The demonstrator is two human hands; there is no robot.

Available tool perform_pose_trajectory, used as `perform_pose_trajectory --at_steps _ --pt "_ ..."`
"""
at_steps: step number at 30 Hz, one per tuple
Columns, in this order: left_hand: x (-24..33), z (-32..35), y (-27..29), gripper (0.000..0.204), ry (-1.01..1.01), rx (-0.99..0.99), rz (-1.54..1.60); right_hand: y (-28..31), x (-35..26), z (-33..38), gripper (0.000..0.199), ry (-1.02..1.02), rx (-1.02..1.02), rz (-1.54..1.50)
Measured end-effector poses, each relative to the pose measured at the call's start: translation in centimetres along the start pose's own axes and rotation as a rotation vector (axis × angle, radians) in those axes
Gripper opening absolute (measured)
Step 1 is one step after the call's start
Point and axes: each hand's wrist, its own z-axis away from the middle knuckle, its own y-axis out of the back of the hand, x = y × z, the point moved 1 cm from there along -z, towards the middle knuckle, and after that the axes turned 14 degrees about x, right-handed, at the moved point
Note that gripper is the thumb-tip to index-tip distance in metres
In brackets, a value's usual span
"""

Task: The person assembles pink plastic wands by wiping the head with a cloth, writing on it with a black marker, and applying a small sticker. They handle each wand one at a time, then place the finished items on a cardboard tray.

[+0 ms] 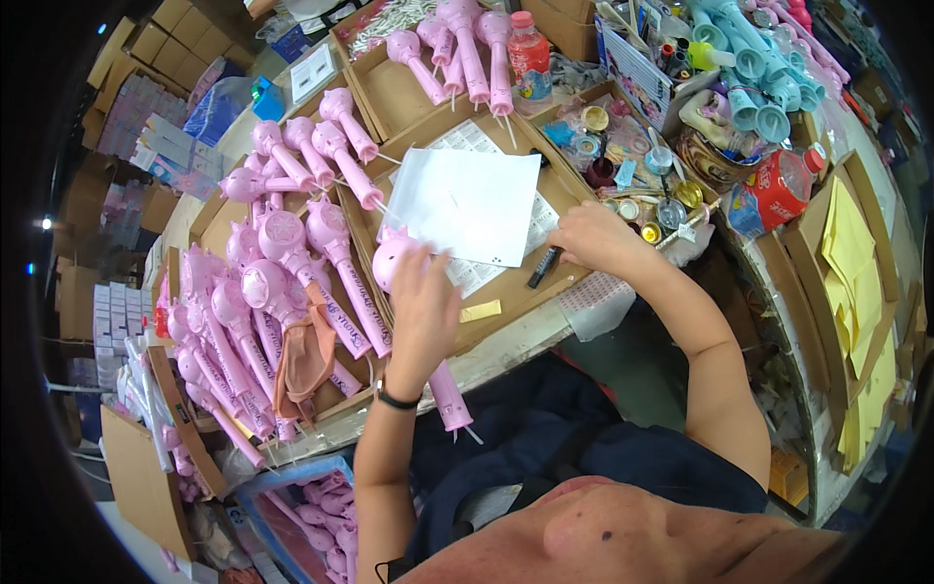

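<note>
My left hand (425,302), slightly blurred, is closed around a pink toy wand (449,401). Its round head shows beyond my fingers, and the handle, with a thin white wire at its end, emerges beside my wrist. My right hand (595,238) has its fingers bent at the right side of the cardboard tray, with the upper end of a black marker (541,270) at its thumb and fingertips. Between both hands a white sheet (467,204) covers part of a printed sheet (541,222). A small yellow strip (481,310) lies by my left hand.
Many pink wands (277,282) fill the left side, with a brown cloth (304,355) over some. More lie in a blue bin (268,506). Beyond my right hand are paint jars (630,209), a red-labelled bottle (778,190), light-blue parts (764,73) and yellow sheets (851,282).
</note>
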Motion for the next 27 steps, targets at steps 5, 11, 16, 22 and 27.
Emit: perform_pose_trajectory --at_steps 5,11,16,22,27 --pt "0.4 -8.0 -9.5 0.033 -0.398 -0.080 0.179 -1.1 0.6 0.3 0.008 -0.044 -0.059 -0.061" --pt "-1.8 -13.6 -19.6 0.031 -0.258 -0.181 0.039 -1.4 1.3 0.3 0.020 -0.152 -0.090 -0.169" --pt "-2.2 -13.7 -21.0 0.017 -0.409 -0.164 -0.159 -1.0 1.8 -0.1 0.028 -0.105 -0.088 -0.364" --pt "-2.6 -13.6 -20.7 0.012 -0.665 -0.112 -0.438 -1.7 2.6 -1.5 0.038 -0.078 -0.464 -0.500" --pt "-3.2 -14.0 -20.3 0.013 -0.592 -0.213 -0.400 -2.4 1.0 -3.1 0.026 0.097 -0.636 -0.020"
